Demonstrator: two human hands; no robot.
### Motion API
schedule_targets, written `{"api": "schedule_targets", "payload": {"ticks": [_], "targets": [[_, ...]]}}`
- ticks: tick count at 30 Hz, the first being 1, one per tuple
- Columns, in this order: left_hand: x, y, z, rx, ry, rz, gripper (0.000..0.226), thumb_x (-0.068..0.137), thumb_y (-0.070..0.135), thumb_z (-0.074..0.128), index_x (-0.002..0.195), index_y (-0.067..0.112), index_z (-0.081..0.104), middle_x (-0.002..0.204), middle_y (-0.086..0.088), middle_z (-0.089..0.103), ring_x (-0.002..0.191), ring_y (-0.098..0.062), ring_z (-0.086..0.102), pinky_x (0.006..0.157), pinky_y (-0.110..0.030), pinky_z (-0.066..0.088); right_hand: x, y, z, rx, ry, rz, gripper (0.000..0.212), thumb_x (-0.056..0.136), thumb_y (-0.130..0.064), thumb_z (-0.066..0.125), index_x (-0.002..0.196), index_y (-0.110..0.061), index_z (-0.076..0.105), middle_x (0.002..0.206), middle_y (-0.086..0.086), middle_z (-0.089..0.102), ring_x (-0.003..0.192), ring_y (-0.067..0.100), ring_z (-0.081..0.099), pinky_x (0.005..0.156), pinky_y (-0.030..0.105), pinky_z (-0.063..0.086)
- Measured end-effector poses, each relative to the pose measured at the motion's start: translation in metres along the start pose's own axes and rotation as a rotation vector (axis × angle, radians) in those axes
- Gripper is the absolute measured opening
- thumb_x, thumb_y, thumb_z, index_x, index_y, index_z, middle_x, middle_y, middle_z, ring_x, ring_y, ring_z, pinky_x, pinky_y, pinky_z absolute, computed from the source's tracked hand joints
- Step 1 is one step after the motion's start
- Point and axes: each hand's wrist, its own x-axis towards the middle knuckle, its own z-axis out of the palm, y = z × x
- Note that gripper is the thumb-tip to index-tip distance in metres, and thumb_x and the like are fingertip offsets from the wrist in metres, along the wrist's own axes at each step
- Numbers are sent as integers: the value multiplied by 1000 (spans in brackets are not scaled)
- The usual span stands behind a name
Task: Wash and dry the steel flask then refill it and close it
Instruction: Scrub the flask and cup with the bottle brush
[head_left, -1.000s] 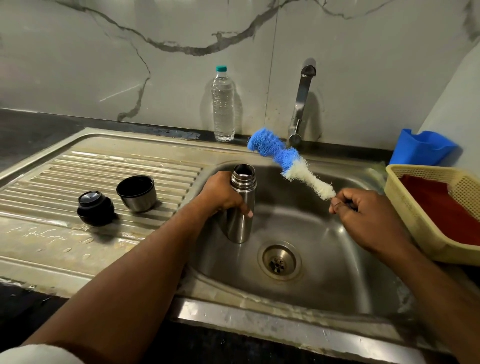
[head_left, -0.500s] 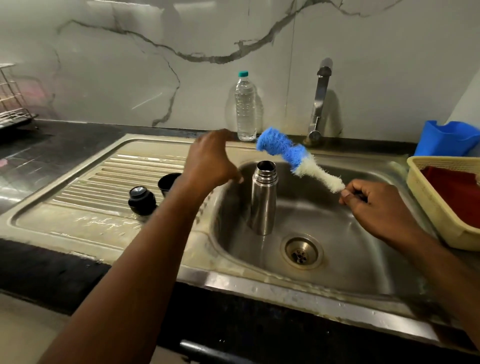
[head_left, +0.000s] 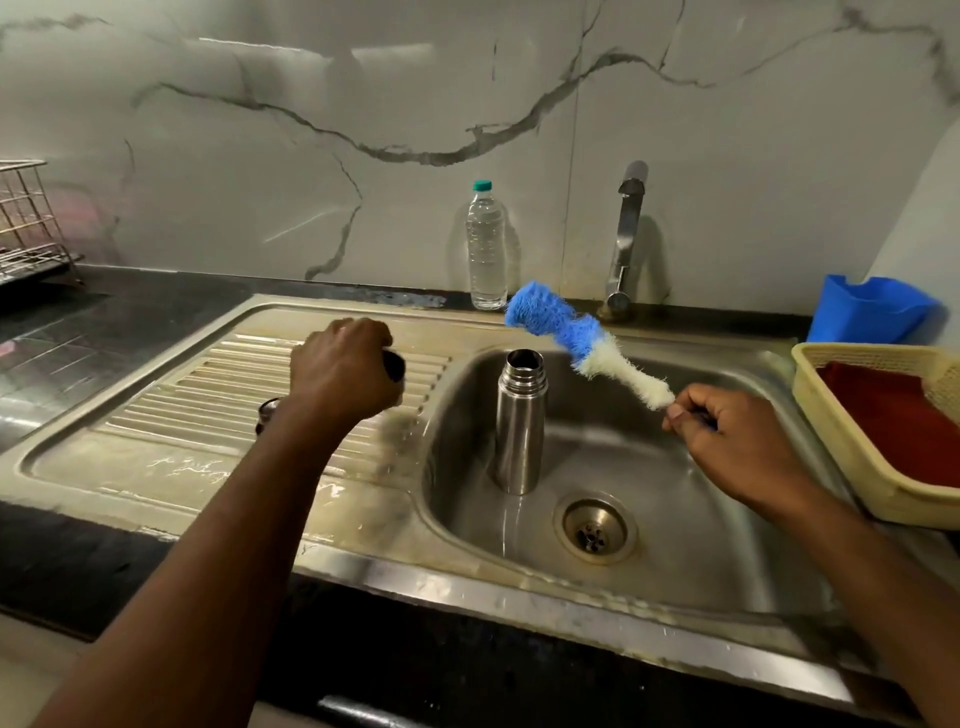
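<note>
Steel flask (head_left: 518, 426) stands upright, mouth up; left hand (head_left: 340, 369) perhaps grips a cup.

The steel flask (head_left: 518, 423) stands upright in the sink basin (head_left: 727, 519), just left of the drain, its mouth open and uncapped, its brushed body reflecting in the wet floor. Nothing touches it. Above and to its right hangs the bottle brush (head_left: 582, 340), blue sponge head up near the flask's mouth, white bristles trailing down to the handle end. On the draining board, the steel cup (head_left: 394, 365) shows only its dark rim, and the black stopper (head_left: 267, 410) peeks out nearby. A capped water bottle (head_left: 487, 249) stands upright behind the sink.
</note>
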Motion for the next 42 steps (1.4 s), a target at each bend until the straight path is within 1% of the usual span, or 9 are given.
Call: {"api": "schedule_targets", "payload": {"ticks": [3,7,14,21,28,31,35,39,42], "targets": [[6,30,7,-511,26,56,75,65,33,99,133,24,68,122,1,73,109,-22,70,94,-39,57,-2,-5,-2,105,17,-3,16,98,-18,65,85,-24,70,72,-2,65,67,14,59,63,33,47],[10,72,23,-1310,-41,-1,70,61,21,99,126,18,72,113,-1,78,99,-20,78,71,-26,58,-4,-8,-3,250,20,-64,15,103,-14,57,104,-21,70,89,-5,68,82,9,62,71,30,51],[15,108,45,-1908,-260,79,51,71,0,83,120,3,69,121,-14,75,115,-33,73,89,-44,64,-3,-2,-6,200,34,-161,20,106,-21,53,104,-31,70,91,-11,67,83,14,63,70,35,52],[24,103,61,-2143,-325,-25,30,82,6,74,112,7,68,129,-19,70,121,-36,69,103,-57,55,-6,-11,5,106,17,-169,18,103,-17,55,97,-29,67,76,-16,63,60,11,56,51,21,42],[26,102,67,-2293,-360,-81,69,88,11,72,149,-7,47,147,-28,57,133,-41,61,100,-51,59,-10,-15,18,43,95,-208,13,101,-20,55,95,-28,63,61,-7,56,53,17,55,45,28,42],[25,103,65,-2322,-369,-105,47,90,12,66,134,-3,58,134,-24,65,122,-35,69,97,-50,61,-13,-17,21,-6,67,-260,10,100,-21,55,95,-28,59,64,-8,56,55,16,57,44,30,45],[26,102,66,-2383,-391,-112,37,96,14,65,130,0,62,134,-25,66,122,-34,70,97,-48,61,-11,-16,17,6,101,-211,11,101,-19,56,95,-28,60,61,-8,56,52,14,56,42,24,41],[24,103,70,-2341,-423,-66,12,100,6,60,112,6,63,88,-8,76,90,-18,77,100,-49,59,-14,-19,20,-113,33,-286,18,99,-16,59,93,-33,54,64,-11,53,55,15,55,45,29,44],[24,102,69,-2333,-413,-66,39,84,8,72,122,1,64,119,-20,71,115,-33,71,102,-58,54,-12,-17,20,-111,53,-230,15,99,-20,56,93,-33,54,66,-7,59,52,14,55,44,34,46]]}}
